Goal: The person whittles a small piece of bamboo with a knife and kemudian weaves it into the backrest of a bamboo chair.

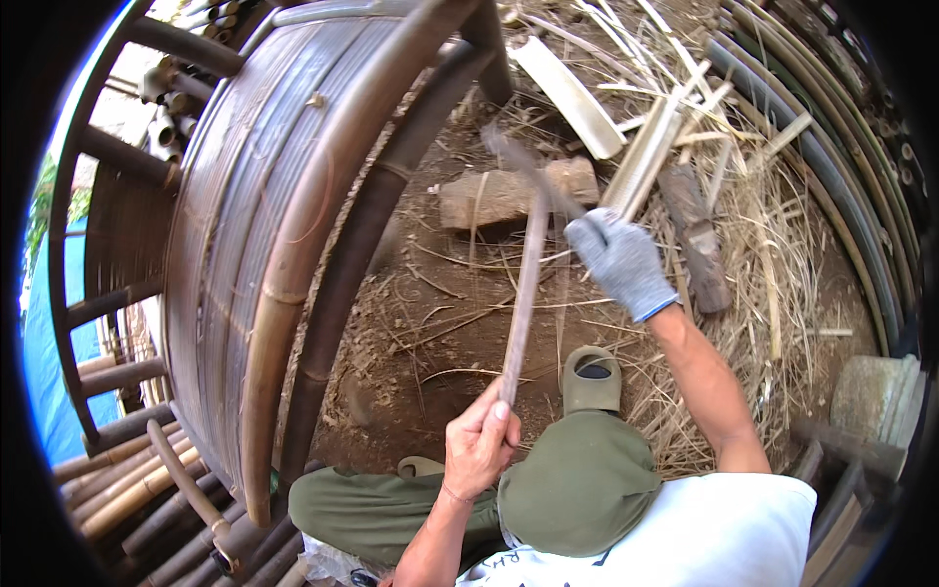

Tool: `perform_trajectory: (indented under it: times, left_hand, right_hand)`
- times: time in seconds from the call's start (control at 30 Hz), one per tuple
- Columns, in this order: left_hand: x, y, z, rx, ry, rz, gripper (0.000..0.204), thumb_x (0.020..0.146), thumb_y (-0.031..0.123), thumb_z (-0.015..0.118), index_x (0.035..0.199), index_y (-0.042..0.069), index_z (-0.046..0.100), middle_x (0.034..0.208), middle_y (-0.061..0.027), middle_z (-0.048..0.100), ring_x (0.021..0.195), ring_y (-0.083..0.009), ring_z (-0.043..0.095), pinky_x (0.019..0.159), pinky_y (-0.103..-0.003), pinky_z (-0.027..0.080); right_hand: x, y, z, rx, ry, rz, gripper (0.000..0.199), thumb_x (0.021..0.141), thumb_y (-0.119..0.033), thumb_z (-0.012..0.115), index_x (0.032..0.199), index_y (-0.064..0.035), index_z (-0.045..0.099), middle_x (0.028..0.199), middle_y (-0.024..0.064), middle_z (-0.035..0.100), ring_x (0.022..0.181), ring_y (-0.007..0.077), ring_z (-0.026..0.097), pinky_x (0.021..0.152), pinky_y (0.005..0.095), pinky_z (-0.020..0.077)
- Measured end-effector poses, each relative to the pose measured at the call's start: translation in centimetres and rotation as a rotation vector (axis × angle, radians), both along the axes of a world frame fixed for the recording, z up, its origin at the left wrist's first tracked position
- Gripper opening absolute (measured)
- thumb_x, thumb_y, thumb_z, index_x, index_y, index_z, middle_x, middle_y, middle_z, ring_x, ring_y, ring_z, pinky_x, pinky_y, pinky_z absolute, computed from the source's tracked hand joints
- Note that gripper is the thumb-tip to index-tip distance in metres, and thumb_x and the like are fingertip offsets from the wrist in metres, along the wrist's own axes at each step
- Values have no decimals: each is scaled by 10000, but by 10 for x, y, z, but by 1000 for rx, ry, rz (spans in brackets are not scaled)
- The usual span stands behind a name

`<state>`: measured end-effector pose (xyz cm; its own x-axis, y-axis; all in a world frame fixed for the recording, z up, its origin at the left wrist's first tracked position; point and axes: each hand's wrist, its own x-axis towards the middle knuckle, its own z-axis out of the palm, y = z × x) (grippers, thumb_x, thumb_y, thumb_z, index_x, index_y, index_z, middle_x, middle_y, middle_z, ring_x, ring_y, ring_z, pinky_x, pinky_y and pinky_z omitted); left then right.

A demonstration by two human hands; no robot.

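My bare left hand (479, 445) grips the near end of a long thin bamboo strip (523, 293) that points away from me toward a flat stone (499, 196) on the dirt. My right hand (621, 262), in a grey knit glove, is shut on the handle of a blade (528, 166), blurred by motion, which lies against the far part of the strip. I sit with green-trousered knees (577, 484) and a green clog (590, 377) below the strip.
A large curved bamboo chair frame (284, 215) stands at the left, with bamboo poles (147, 489) lying under it. Split bamboo slats (572, 98), shavings and a wooden block (694, 235) litter the ground ahead. Bent bamboo strips (831, 147) line the right edge.
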<state>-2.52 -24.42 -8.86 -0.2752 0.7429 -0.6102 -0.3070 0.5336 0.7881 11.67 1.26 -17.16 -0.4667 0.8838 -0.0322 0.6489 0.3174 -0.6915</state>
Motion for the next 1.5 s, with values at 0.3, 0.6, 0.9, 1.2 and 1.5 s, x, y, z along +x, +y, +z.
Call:
perform_trajectory:
  times: [0.3, 0.6, 0.9, 1.2, 1.5]
  left_hand:
    - [-30, 45, -9, 566, 432, 400, 224, 981, 108, 651, 1188, 42, 595, 918, -14, 562, 781, -70, 524, 682, -203, 439]
    - [-24, 51, -38, 620, 656, 73, 394, 985, 139, 650, 1335, 2, 531, 1127, -76, 661, 1040, -176, 626, 931, -359, 501]
    - [-41, 0, 16, -16, -168, 61, 391, 1030, 225, 596, 1362, 19, 593, 899, -4, 625, 629, -35, 522, 497, -198, 439]
    - [-26, 0, -6, 102, 459, 4, 343, 1029, 159, 583, 1323, -12, 627, 863, 3, 583, 608, -34, 472, 496, -209, 396]
    - [-24, -19, 14, 26, 57, 111, 481, 1061, 246, 519, 1481, 17, 464, 794, -35, 609, 505, -49, 469, 426, -205, 406]
  right_hand:
    - [-17, -54, 45, -789, 596, -80, 253, 976, -264, 600, 874, -35, 634, 548, -2, 522, 413, 108, 519, 408, 274, 443]
    - [-63, -74, 50, -1235, 997, -336, 176, 949, -242, 682, 919, -70, 672, 651, -13, 545, 477, 102, 506, 441, 250, 418]
    - [-45, -36, 41, -134, 418, 66, 257, 979, -299, 633, 965, -43, 647, 791, 153, 648, 640, 300, 643, 571, 407, 517]
    - [-29, -76, 27, 124, 160, 320, 530, 896, -593, 637, 783, -77, 588, 640, 136, 629, 610, 334, 679, 563, 437, 541]
    - [-10, -16, 31, -31, 53, 142, 516, 1018, -513, 496, 827, -56, 640, 655, 191, 625, 631, 372, 679, 554, 462, 539]
